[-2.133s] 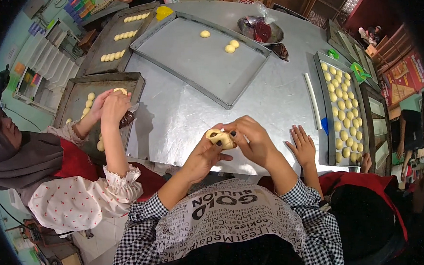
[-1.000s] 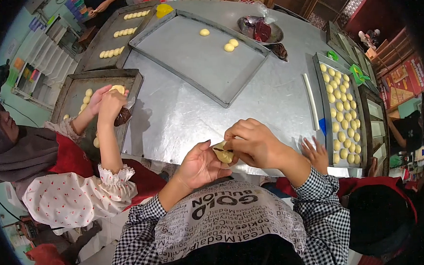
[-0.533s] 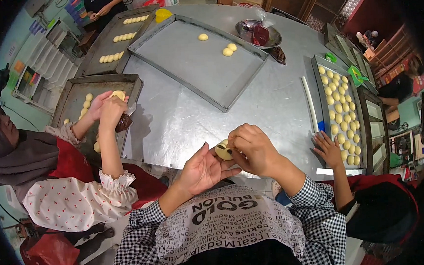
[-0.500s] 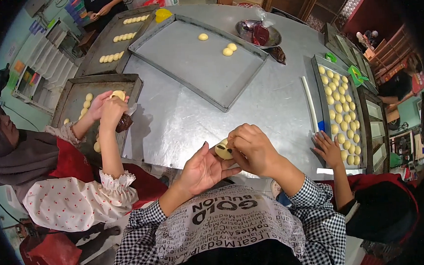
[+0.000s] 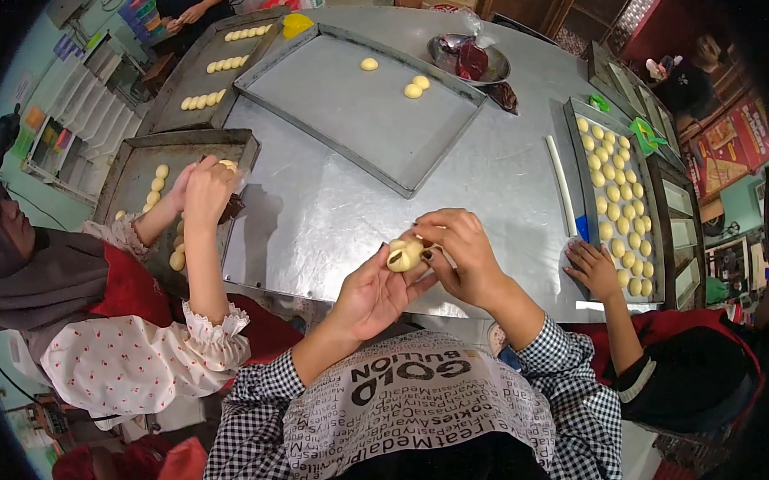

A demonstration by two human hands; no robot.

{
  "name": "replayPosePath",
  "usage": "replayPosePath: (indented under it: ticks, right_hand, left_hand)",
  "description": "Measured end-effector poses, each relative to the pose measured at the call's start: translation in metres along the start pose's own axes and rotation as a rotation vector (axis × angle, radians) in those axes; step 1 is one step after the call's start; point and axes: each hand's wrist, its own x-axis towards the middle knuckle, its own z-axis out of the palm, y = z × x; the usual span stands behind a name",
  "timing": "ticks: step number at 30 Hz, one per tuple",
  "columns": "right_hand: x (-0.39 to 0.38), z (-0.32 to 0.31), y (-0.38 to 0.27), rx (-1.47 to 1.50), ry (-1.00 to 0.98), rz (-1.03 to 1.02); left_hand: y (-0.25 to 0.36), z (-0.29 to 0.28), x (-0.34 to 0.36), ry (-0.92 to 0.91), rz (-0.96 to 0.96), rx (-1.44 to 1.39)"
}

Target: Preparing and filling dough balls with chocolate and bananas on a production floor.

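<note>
A pale yellow piece of dough [image 5: 402,252] with dark filling showing in its folds sits between my hands, over the near edge of the metal table. It rests in the fingers and palm of my left hand [image 5: 368,297]. Thumb and fingertips of my right hand [image 5: 464,257] pinch its right side, partly hiding it. Beyond my hands, a large tray [image 5: 308,114] holds 3 round dough balls [image 5: 413,92].
At left, a co-worker's hands [image 5: 208,193] work dough over a tray [image 5: 240,143] with dough balls. On the right, another person's hand [image 5: 591,268] lies by a tray [image 5: 577,112] of many dough balls and a white rod [image 5: 562,187]. A metal bowl [image 5: 499,67] stands farther back.
The dough has been folded more around its filling, which now shows less. My right hand has shifted slightly right, its fingers less bunched. The left co-worker's hands have moved slightly.
</note>
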Motion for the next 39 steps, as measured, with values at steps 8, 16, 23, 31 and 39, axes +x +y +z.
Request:
replayPosePath:
  ticks: [8, 16, 23, 31, 39]
  right_hand:
    - [-0.015, 0.025, -0.021, -0.209, 0.068, -0.054]
    - [-0.012, 0.023, -0.020, -0.260, 0.049, -0.086]
    - [-0.005, 0.006, -0.029, -0.198, -0.022, -0.121]
    - [0.016, -0.002, -0.032, 0.002, 0.031, 0.129]
    - [0.026, -0.006, -0.025, -0.011, -0.037, 0.149]
  left_hand:
    - [-0.008, -0.006, -0.002, 0.074, 0.105, 0.019]
    - [-0.003, 0.004, -0.002, 0.019, 0.099, -0.020]
    - [-0.003, 0.010, -0.004, 0.135, 0.206, 0.112]
    - [0.005, 0.016, -0.009, 0.039, 0.248, 0.159]
    - [0.009, 0.025, -0.007, -0.003, 0.259, 0.285]
